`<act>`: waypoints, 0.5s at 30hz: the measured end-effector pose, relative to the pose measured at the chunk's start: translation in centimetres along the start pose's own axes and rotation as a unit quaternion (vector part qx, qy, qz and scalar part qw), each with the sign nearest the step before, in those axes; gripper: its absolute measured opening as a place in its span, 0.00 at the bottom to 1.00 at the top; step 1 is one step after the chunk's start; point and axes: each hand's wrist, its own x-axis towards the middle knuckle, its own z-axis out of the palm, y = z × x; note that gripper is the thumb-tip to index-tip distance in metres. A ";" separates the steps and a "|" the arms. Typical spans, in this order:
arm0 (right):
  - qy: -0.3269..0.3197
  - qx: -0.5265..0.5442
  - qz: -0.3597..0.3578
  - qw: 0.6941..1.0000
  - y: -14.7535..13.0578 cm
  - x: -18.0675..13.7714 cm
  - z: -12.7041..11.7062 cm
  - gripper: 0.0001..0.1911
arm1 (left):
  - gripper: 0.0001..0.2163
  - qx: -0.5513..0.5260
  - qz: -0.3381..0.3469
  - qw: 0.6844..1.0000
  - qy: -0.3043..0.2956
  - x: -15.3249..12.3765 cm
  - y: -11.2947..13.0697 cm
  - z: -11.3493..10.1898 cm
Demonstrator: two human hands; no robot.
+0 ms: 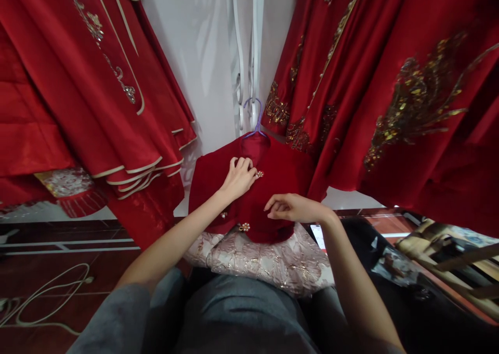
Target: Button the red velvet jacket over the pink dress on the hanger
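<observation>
A short red velvet jacket hangs on a purple hanger straight ahead of me. My left hand has its fingers curled at the jacket's front edge, below the neckline, closed on the fabric. Right beside its fingertips is a flower-shaped jewelled button. Another jewelled clasp shows near the lower hem, and a small ornament lies to its left. Over the jacket's right panel, my right hand is loosely bent with fingers apart, holding nothing visible. Pink-and-gold brocade fabric rests below the jacket.
Red trimmed garments hang on the left, and red embroidered ones on the right. A white panel stands behind. A phone lies beside my right forearm, with a plastic bag farther right. A white cable coils on the floor.
</observation>
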 end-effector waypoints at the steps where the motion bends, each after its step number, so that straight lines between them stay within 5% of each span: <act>1: 0.001 0.002 0.002 1.000 -0.2 -0.2 0.1 0.13 | 0.09 -0.009 0.012 1.000 -0.003 0.2 0.0 -0.2; 6: 0.004 0.016 0.011 1.000 -0.8 -1.4 0.8 0.14 | 0.08 -0.025 0.086 0.995 -0.031 0.7 0.1 -1.5; 15: 0.021 0.015 0.011 1.000 -2.0 -3.3 2.1 0.13 | 0.08 -0.031 0.087 0.995 -0.031 -0.4 0.9 -2.8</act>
